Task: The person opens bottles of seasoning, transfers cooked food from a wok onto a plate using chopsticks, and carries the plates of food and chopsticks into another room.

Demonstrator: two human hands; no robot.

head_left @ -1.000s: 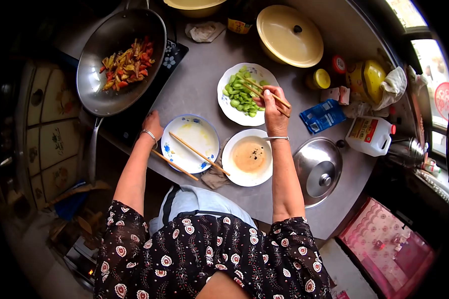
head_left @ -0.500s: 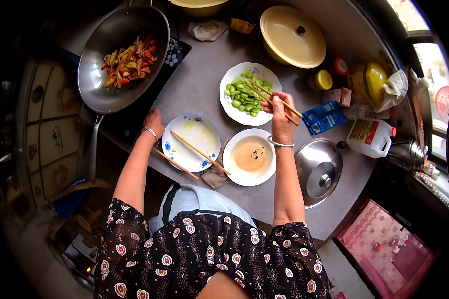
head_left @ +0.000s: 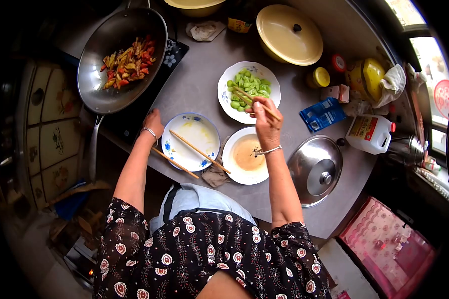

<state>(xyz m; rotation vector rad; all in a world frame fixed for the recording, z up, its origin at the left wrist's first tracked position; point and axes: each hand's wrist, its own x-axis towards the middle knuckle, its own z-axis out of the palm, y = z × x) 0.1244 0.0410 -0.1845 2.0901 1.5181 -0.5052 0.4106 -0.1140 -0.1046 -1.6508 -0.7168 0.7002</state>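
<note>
1. The right hand (head_left: 267, 124) is closed around a pair of thin wooden chopsticks (head_left: 249, 98), fingers clamped on their upper ends; the tips reach into the pile of pale green bean pieces (head_left: 247, 89).
2. Those green pieces lie on a white round plate with a faint patterned rim (head_left: 271, 82), which sits on the grey countertop (head_left: 194, 84) in front of the person, between the steel wok and the cream lidded pot.
3. The left hand (head_left: 153, 123) rests flat at the counter's near edge, fingers loose and holding nothing, just beside a white plate with blue flower marks (head_left: 207, 130).
4. A second pair of wooden chopsticks (head_left: 198, 152) lies slanted across that blue-flowered plate.
5. A white plate with brownish sauce residue (head_left: 242, 154) sits under the right wrist, touching the blue-flowered plate's side.
6. The large steel wok (head_left: 114, 79) holds red and yellow stir-fried vegetables (head_left: 127, 64) on the far left.
7. A cream-coloured round pot lid (head_left: 289, 35) sits at the back; a shiny steel lid (head_left: 317, 169) lies to the right.
</note>
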